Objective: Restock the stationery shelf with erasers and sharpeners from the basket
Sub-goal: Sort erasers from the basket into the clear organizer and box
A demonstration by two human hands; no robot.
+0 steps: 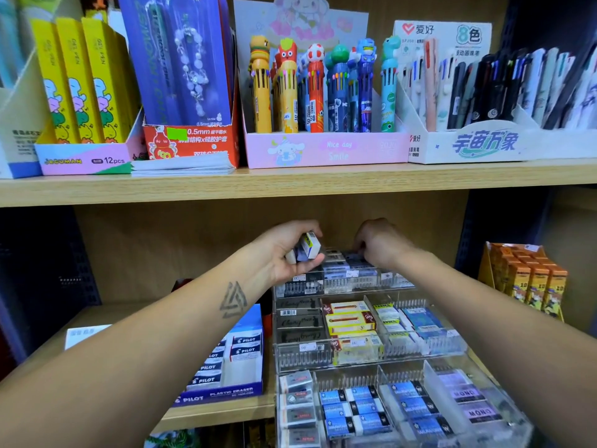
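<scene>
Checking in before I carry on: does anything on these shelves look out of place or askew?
Mostly tidy. One oddity: a loose stack of white paper packets lies flat on the upper shelf edge, in front of the red pen box rather than in any display. The erasers in the clear tiered organizer sit in neat rows.

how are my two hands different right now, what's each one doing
Your left hand is turned palm toward you, gripping a small stack of erasers above the clear acrylic organizer. Your right hand shows its back, with its fingers curled down into the organizer's top tier; whether it holds anything is hidden. Both reach into the lower shelf, side by side.
</scene>
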